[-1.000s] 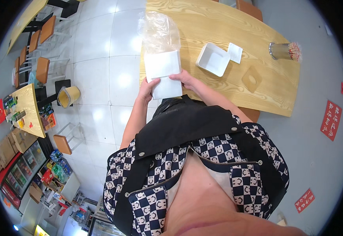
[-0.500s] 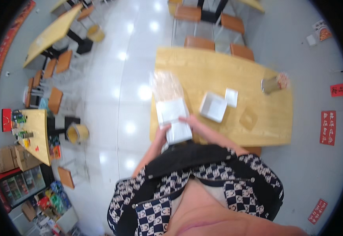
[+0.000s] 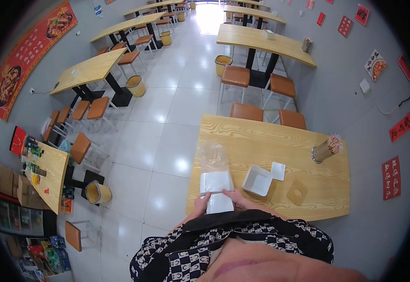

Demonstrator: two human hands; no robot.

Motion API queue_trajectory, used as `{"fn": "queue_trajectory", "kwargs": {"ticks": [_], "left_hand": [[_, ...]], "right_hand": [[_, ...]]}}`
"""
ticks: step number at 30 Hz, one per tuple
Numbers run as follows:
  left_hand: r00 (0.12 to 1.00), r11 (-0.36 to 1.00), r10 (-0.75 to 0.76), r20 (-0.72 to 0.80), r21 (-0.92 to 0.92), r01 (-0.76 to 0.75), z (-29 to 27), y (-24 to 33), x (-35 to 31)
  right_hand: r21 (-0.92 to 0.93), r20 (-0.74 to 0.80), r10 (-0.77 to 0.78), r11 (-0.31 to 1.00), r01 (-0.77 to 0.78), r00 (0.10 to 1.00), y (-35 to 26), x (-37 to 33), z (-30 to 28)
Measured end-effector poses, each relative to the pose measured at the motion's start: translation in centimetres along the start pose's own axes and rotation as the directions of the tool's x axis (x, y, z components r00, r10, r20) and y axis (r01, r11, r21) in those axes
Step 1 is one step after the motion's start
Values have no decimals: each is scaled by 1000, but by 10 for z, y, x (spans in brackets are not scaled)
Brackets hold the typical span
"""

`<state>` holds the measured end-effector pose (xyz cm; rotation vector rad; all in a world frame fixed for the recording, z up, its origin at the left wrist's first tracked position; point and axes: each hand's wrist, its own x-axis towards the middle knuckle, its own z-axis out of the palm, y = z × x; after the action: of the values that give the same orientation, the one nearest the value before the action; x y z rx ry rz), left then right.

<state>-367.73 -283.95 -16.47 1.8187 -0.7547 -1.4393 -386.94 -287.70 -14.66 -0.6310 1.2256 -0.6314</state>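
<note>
Wooden table [image 3: 285, 141], white box [image 3: 258, 180], cup [image 3: 321, 154] of sticks [image 3: 335, 143], hands [image 3: 201, 204] [image 3: 236, 198] holding napkins [image 3: 216, 182]

Near table [image 3: 270, 141]: one bag [image 3: 213, 159], one box [image 3: 258, 180], one canister [image 3: 321, 153].

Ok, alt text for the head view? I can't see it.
Left hand and right hand hold a white paper stack at the near left of a wooden table, a plastic bag at its far end. To the right are an open white box, a white square and a metal holder of sticks; more tables and brown stools stand beyond.
</note>
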Motion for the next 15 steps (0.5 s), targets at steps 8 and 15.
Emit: {"fn": "queue_trajectory", "kwargs": {"ticks": [8, 15], "left_hand": [[913, 683, -202, 355, -617, 391, 3, -15, 5], [998, 930, -26, -54, 366, 44, 3, 20, -4]], "right_hand": [[32, 22, 29, 999, -30, 999, -12, -3, -1], [-569, -156, -183, 820, 63, 971, -13, -3, -4]]}}
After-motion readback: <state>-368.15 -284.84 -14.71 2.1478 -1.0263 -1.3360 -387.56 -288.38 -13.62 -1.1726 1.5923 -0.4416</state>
